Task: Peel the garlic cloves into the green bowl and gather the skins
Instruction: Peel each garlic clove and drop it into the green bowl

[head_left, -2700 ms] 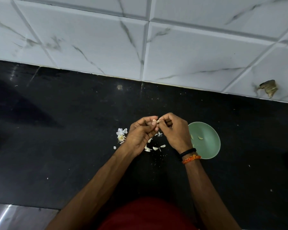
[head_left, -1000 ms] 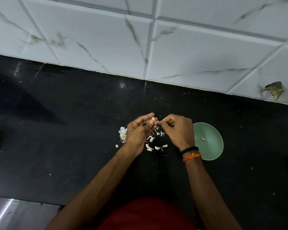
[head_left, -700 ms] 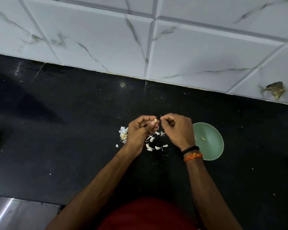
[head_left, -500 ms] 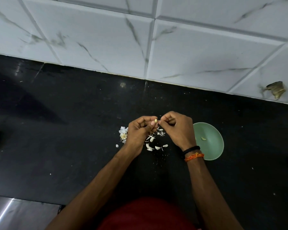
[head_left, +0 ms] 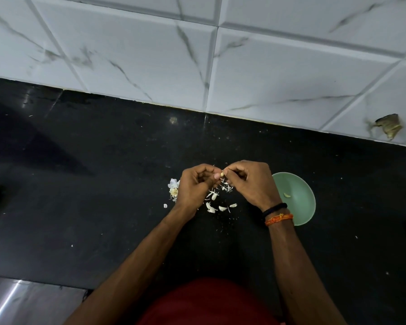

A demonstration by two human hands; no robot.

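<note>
My left hand (head_left: 193,187) pinches a small pale garlic clove (head_left: 221,175) at its fingertips above the black counter. My right hand (head_left: 251,184) meets it from the right, fingers closed on the same clove and its papery skin. Loose white skins (head_left: 215,202) lie scattered on the counter just below both hands. The rest of the garlic bulb (head_left: 173,188) sits left of my left hand, partly hidden by it. The green bowl (head_left: 300,207) stands to the right of my right wrist, with one peeled clove (head_left: 287,195) visible inside.
The black counter (head_left: 80,184) stretches wide to the left and right. White marble-patterned wall tiles (head_left: 150,55) rise behind it, with a broken hole (head_left: 388,127) at far right. A steel edge (head_left: 21,299) shows at the bottom left.
Both hands have stayed pinched together on the clove, shifting only slightly. More bits of skin lie under the hands than 2.7 s ago.
</note>
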